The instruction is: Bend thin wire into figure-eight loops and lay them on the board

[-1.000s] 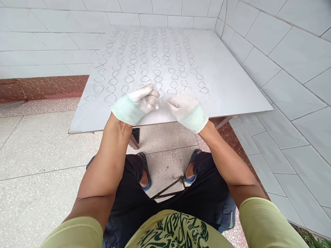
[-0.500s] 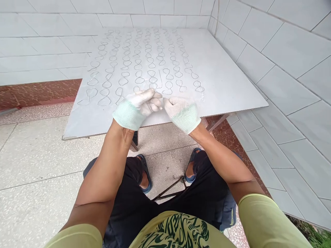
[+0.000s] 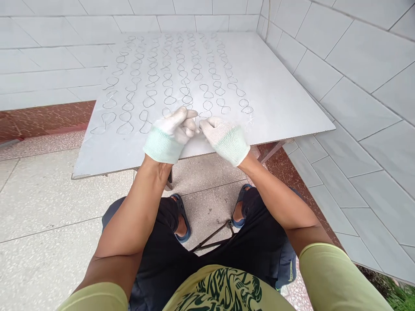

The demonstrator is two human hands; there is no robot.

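Observation:
My left hand [image 3: 177, 127], in a white knit glove with a mint cuff, is closed in a pinch over the near part of a white board [image 3: 275, 95]. My right hand [image 3: 220, 131], gloved the same way, pinches just to its right, fingertips almost meeting the left ones. A thin dark wire seems to run between them; most of it is hidden by the fingers. Beyond both hands, rows of thin wire figure-eights [image 3: 151, 98] lie on the board. One figure-eight [image 3: 207, 107] is right behind my fingertips, and another [image 3: 245, 106] lies off to the right.
White tiled walls [image 3: 356, 56] enclose the board at the back and right. Its front edge faces me, with a brown leg [image 3: 270, 151] underneath. On the speckled floor [image 3: 48, 203], my sandalled feet [image 3: 183, 220] stand apart with a dark metal frame [image 3: 210, 237] between them.
The wire's free end, which stuck up beyond my fingers, now tilts further left and is hard to see against the figure-eights. The hands shift slightly closer together; the view moves a little.

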